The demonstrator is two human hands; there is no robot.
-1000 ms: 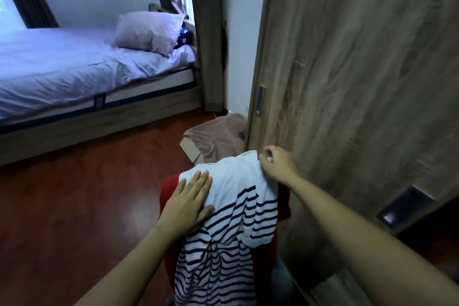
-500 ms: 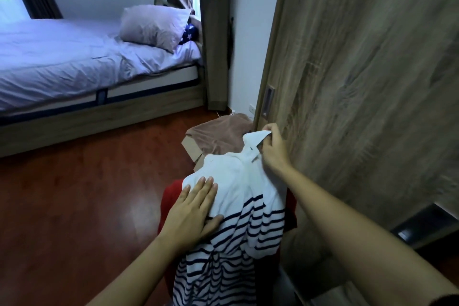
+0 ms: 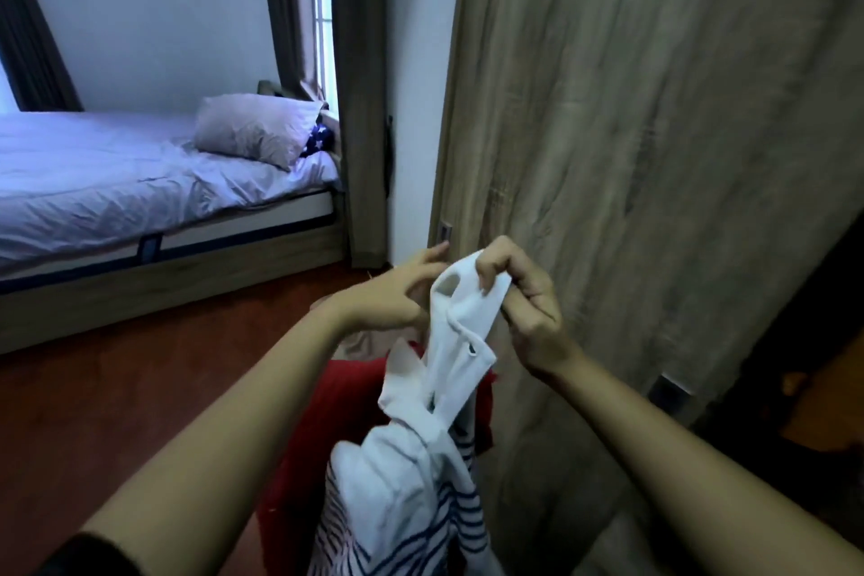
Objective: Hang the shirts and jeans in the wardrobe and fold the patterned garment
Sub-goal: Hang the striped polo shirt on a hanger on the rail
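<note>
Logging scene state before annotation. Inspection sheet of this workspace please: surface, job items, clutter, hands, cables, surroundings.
Surface: reddish wood floor; no table in view.
Job's things: striped shirt, its white upper end held up and its lower part draped over a red item of unclear kind; wardrobe door close on the right.
Clutter: beige fabric behind the hands, mostly hidden.
Grippers: right hand pinches the shirt's top edge; left hand is at the fabric's left side, grip unclear.
Cables: nothing seen.
Surroundings: bed with pillow to the left; dark curtain by the window.
</note>
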